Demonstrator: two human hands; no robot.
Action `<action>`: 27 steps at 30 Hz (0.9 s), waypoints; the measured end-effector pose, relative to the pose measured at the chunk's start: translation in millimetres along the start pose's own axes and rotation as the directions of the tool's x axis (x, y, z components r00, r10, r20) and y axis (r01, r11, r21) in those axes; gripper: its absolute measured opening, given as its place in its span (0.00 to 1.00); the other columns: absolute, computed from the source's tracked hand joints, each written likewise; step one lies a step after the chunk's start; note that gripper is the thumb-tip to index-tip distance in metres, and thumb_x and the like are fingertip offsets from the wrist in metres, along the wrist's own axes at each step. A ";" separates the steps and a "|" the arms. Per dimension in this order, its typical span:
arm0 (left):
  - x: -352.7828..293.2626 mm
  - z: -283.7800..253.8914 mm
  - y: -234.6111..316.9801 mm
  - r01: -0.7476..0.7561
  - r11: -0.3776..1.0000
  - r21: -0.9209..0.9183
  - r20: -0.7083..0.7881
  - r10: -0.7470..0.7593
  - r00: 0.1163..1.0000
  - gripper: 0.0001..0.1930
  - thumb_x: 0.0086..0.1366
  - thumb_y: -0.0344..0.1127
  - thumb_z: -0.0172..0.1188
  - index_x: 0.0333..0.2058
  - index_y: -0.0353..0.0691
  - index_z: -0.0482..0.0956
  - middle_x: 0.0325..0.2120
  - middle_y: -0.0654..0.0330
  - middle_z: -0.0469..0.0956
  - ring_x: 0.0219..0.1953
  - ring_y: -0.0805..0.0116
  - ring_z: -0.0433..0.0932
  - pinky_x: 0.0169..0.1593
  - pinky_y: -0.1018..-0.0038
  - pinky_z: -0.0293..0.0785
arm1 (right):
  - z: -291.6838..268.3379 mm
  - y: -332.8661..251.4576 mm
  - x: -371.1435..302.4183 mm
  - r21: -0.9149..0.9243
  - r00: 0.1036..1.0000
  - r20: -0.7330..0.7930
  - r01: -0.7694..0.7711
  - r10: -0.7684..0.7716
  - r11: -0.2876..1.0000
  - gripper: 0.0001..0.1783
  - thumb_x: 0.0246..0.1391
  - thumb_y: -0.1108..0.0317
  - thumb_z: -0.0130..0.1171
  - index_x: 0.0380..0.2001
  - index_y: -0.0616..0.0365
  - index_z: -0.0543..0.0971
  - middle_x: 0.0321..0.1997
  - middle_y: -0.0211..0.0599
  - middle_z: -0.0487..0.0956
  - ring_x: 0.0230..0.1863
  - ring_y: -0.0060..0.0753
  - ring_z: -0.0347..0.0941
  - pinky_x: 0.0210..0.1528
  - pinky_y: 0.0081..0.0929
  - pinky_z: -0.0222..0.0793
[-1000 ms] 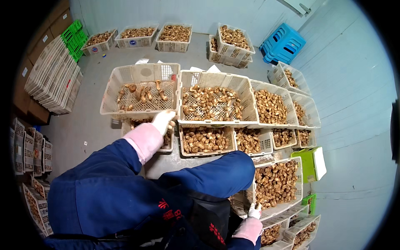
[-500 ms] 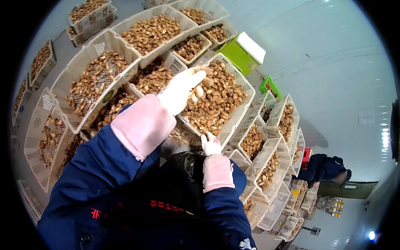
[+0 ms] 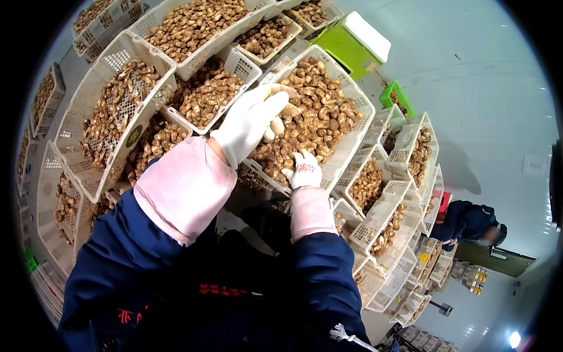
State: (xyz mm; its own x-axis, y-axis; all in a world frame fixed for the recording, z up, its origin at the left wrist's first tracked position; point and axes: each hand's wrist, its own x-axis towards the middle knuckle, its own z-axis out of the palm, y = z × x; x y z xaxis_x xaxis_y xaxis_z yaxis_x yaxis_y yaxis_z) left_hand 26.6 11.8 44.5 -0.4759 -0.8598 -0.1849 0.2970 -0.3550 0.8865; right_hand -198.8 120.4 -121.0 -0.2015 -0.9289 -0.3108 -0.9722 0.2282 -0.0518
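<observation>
Head view: left hand (image 3: 249, 123), white-gloved, reaches in from lower left with fingers bent over the crate (image 3: 353, 154) of brown mushrooms (image 3: 319, 108), while the right hand (image 3: 306, 171), well apart from it, lies fingers-forward on mushrooms at the near edge; whether either grips one, cannot tell. More filled crates (image 3: 375, 229) flank it, a green box (image 3: 346, 50) with white lid beyond, pale wall (image 3: 481, 88) behind, a co-worker (image 3: 466, 222) far right.
</observation>
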 end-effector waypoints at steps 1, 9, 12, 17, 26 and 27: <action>1.5 0.9 -0.9 0.058 0.996 -0.066 -0.039 -0.061 0.997 0.18 0.73 0.38 0.48 0.56 0.34 0.69 0.33 0.64 0.76 0.23 0.84 0.69 0.23 0.87 0.64 | 1.8 5.2 -1.6 -0.005 0.999 -0.041 0.002 -0.002 1.000 0.31 0.45 0.50 0.70 0.53 0.47 0.75 0.66 0.37 0.67 0.67 0.43 0.61 0.66 0.39 0.60; -2.5 -5.8 -2.5 0.042 0.993 0.111 0.058 -0.049 0.997 0.20 0.72 0.41 0.49 0.56 0.34 0.70 0.38 0.60 0.78 0.26 0.83 0.70 0.26 0.86 0.67 | -22.8 51.0 -14.5 0.897 0.878 -0.132 -0.092 0.460 0.432 0.19 0.62 0.59 0.60 0.49 0.62 0.76 0.43 0.38 0.80 0.44 0.30 0.78 0.44 0.34 0.76; -5.6 -5.6 -2.9 0.068 0.971 0.228 0.149 -0.104 0.983 0.18 0.71 0.39 0.49 0.55 0.36 0.72 0.38 0.61 0.78 0.25 0.84 0.70 0.27 0.87 0.67 | -53.1 37.7 -42.8 0.967 0.929 0.081 0.015 0.362 -0.256 0.21 0.62 0.61 0.60 0.55 0.57 0.71 0.46 0.35 0.79 0.43 0.30 0.78 0.43 0.29 0.76; -3.8 1.1 -32.1 0.054 0.909 0.414 0.280 -0.184 0.942 0.15 0.69 0.33 0.54 0.52 0.37 0.76 0.38 0.62 0.79 0.24 0.79 0.72 0.31 0.80 0.72 | -99.5 -22.6 -66.5 0.926 0.982 -0.108 0.156 0.155 -0.343 0.33 0.60 0.63 0.61 0.63 0.66 0.62 0.48 0.39 0.74 0.45 0.29 0.75 0.49 0.31 0.77; -7.6 11.8 -30.2 0.185 0.943 0.278 0.319 -0.272 0.908 0.19 0.71 0.37 0.49 0.57 0.36 0.71 0.42 0.61 0.79 0.27 0.80 0.72 0.30 0.82 0.70 | -102.4 -11.6 -71.8 0.982 0.935 -0.188 0.188 0.300 0.031 0.25 0.62 0.74 0.55 0.61 0.70 0.64 0.47 0.37 0.77 0.38 0.19 0.73 0.40 0.16 0.74; -10.0 9.9 -24.1 0.183 0.934 0.308 0.279 -0.273 0.921 0.19 0.72 0.38 0.47 0.57 0.37 0.71 0.42 0.61 0.78 0.27 0.81 0.71 0.29 0.84 0.69 | -96.0 -1.6 -69.2 0.969 0.927 -0.230 0.191 0.297 0.154 0.24 0.62 0.74 0.54 0.59 0.69 0.66 0.46 0.36 0.77 0.38 0.19 0.73 0.40 0.16 0.73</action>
State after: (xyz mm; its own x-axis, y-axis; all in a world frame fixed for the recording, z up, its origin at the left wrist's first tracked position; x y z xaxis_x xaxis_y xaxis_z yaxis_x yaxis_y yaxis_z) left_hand 16.0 32.6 29.2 -0.7501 -0.5926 -0.2935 -0.0646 -0.3761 0.9243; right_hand -194.7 156.3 -8.4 -0.5029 -0.8601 -0.0849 -0.0729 0.1401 -0.9875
